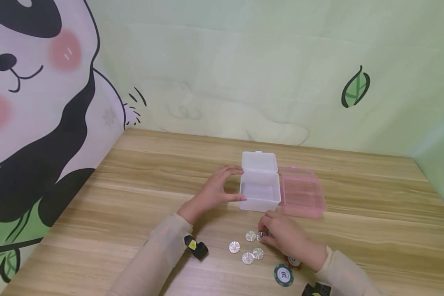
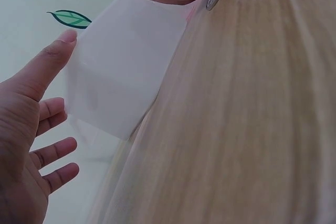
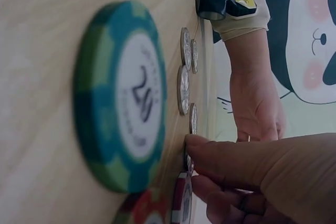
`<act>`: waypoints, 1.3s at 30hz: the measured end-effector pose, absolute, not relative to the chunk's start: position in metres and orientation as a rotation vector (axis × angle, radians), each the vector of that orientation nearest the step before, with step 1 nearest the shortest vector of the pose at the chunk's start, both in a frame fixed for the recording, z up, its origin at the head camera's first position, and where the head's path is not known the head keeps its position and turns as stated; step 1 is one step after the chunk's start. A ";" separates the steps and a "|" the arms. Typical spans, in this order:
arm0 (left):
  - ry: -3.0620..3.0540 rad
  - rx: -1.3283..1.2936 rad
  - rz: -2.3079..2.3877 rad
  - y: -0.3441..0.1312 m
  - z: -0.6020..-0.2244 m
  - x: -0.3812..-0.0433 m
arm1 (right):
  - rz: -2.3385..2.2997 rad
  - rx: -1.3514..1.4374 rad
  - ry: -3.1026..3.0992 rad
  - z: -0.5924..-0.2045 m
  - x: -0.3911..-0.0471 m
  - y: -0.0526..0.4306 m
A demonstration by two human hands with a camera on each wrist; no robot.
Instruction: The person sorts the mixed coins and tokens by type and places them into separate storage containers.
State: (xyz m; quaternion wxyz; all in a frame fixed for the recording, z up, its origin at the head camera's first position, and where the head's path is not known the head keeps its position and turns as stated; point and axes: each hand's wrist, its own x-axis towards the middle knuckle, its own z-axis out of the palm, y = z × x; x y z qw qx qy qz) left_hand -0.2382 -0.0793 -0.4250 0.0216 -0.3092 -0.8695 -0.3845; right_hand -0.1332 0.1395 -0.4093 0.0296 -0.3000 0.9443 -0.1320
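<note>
Left of the white box (image 1: 259, 205), left hand (image 1: 215, 190): fingers apart and grasping nothing, thumb and fingertips at the box's left side — whether they touch it, I cannot tell.
Right hand (image 1: 286, 234): in front of the white box, grasping a silver coin (image 1: 260, 236) between thumb and fingertips, low at the tabletop (image 1: 163, 164).
White box lid (image 1: 260, 161): swung back past the box's far rim, with the box upright.
Loose coins (image 1: 247, 258): four lie flat in front of the white box; two sit close together, one is just beside the grasped coin, one lies farther left.
Green chip (image 1: 283, 275): marked 20, in front of the white box, farther from it than the coins.
Red chip (image 1: 294, 263): just beside the green one, on its box-facing side, partly hidden by the right wrist.
Pink container (image 1: 303, 195): translucent, right alongside the white box.
Painted panda (image 1: 40, 102): on the wall, well left of the white box.
</note>
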 end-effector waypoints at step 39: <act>-2.693 -0.935 -1.244 -0.080 -0.428 -0.237 | -0.929 -0.826 2.663 -0.356 -0.177 0.151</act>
